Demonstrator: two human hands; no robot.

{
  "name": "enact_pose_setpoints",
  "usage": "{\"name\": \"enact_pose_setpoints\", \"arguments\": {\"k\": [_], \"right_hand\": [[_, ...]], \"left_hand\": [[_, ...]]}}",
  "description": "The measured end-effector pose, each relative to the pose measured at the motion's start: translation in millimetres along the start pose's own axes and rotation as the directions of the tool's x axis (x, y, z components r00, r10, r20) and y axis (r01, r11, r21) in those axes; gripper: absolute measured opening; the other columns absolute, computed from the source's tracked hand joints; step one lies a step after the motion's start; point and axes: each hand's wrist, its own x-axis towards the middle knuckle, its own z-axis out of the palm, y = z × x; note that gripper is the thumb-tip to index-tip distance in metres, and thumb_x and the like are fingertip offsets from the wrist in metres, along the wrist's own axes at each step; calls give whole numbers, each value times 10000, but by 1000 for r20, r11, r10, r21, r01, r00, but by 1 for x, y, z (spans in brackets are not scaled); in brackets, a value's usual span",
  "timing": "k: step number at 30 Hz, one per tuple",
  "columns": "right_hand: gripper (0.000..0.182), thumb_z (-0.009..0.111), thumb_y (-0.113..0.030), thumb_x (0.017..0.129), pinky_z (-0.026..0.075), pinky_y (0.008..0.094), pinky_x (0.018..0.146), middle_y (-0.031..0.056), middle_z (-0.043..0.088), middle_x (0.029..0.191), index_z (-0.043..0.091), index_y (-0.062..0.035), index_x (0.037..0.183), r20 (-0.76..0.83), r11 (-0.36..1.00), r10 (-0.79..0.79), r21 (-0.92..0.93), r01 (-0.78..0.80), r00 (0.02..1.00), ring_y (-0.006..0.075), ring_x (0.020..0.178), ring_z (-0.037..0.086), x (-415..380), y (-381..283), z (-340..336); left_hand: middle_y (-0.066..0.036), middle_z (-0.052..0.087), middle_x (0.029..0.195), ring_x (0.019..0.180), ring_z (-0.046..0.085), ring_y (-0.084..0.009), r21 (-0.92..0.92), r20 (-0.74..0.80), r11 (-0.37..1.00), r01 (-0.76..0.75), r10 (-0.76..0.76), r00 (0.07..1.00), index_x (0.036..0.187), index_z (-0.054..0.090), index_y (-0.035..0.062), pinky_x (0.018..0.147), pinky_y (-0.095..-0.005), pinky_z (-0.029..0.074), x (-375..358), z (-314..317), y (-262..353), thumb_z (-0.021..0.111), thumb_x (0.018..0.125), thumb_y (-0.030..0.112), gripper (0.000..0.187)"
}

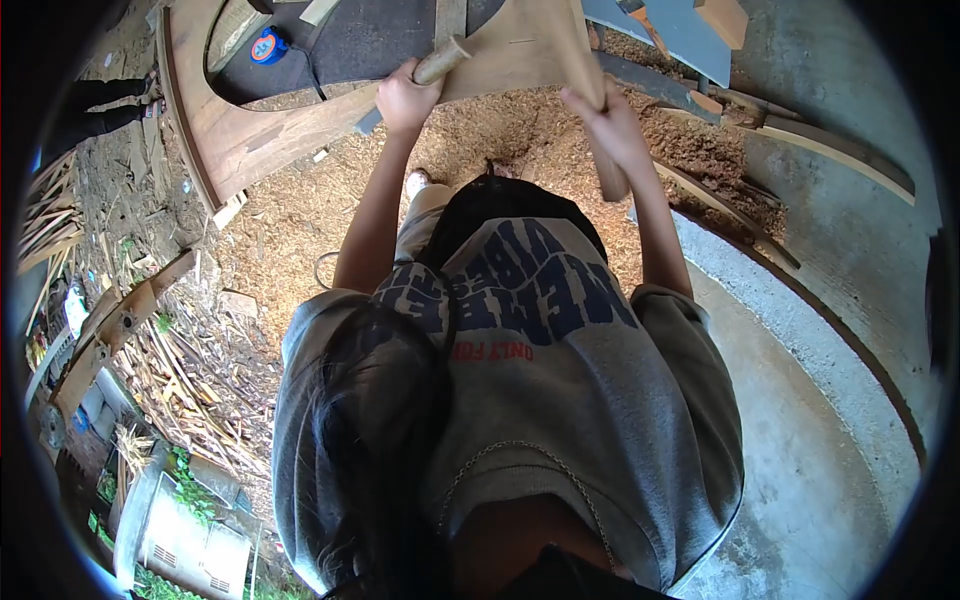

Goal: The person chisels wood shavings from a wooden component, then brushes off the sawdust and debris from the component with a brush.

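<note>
My left hand (pixel 405 102) is wrapped round a chisel by its thick wooden handle (pixel 443 60), whose flared end points up and right. A grey-blue blade (pixel 369 121) shows below the fist, at the near edge of a brown wooden workpiece (pixel 290 140) with a large curved opening. In my right hand (pixel 612 128) is a long wooden club (pixel 574 45), gripped partway along its length. Its upper part is smeared by motion, and its lower end (pixel 612 185) sticks out below the hand. The club and the chisel handle are apart.
A blue tape measure (pixel 268 46) lies inside the opening. Wood shavings (pixel 290 235) cover the ground. Wooden strips (pixel 840 150) and a pale concrete ledge (pixel 790 310) are on the right. Scrap sticks (pixel 190 390) pile up at left, near another person's dark-clothed legs (pixel 105 100).
</note>
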Motion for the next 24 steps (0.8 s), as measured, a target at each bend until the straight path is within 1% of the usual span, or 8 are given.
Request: {"name": "enact_pose_setpoints", "arguments": {"k": [2,3,6,7,12,17,22,24], "right_hand": [[657,606,-562,752,475,355,703,126,601,858,531,-15,1109,-157,921,95,389,-27,983,203,792,591,14,9,16],[676,605,-565,750,474,350,690,123,600,846,527,-7,1124,-30,961,-123,247,127,992,197,776,594,22,13,27],[699,598,-568,752,471,333,690,112,596,832,513,-6,1158,130,980,-200,44,196,971,198,774,593,12,7,41],[783,614,-587,710,468,360,798,201,610,965,481,-10,1222,169,989,-149,38,144,974,269,933,606,7,-4,25],[784,618,-586,709,454,343,836,197,603,1046,478,-9,1221,51,979,42,199,-52,998,280,973,598,3,24,-6],[742,617,-569,722,451,338,813,183,619,997,497,-8,1193,-71,986,62,162,-50,996,281,935,605,-19,45,-20],[692,627,-544,733,462,321,733,150,625,882,521,0,1146,-181,973,123,216,-83,976,225,806,607,-35,69,-48],[638,625,-517,763,414,262,586,61,556,741,518,-9,1135,-283,952,218,274,-139,934,135,650,518,-40,79,-65]], "left_hand": [[-125,628,656,613,618,-320,-2,-15,1000,7,-7,1000,737,658,122,556,-387,500,-2,-6,1,680,646,354,250],[-125,626,654,609,618,-318,31,-29,1000,5,-4,1000,739,660,128,555,-389,499,-2,-5,-3,680,645,358,249],[-146,622,655,596,613,-327,73,-40,997,-5,8,999,759,665,99,554,-390,498,-4,-17,-16,691,645,350,276],[-155,624,659,592,621,-316,18,-94,999,34,-32,995,767,665,76,555,-380,498,-7,-19,-27,698,648,315,270],[-173,647,694,620,652,-249,-19,-111,990,138,-140,984,864,658,-13,582,-328,492,-18,-42,-35,713,652,157,277],[-137,665,816,670,656,-252,-171,-17,920,-353,355,935,908,654,39,648,-313,533,-8,-9,32,707,580,137,347],[-128,654,860,726,643,-268,-250,196,870,-425,475,858,956,639,96,673,-350,528,-4,53,100,710,585,192,390],[-115,655,814,724,636,-278,-196,447,869,-455,492,747,995,625,151,685,-380,522,-6,64,119,721,590,238,425]]}}
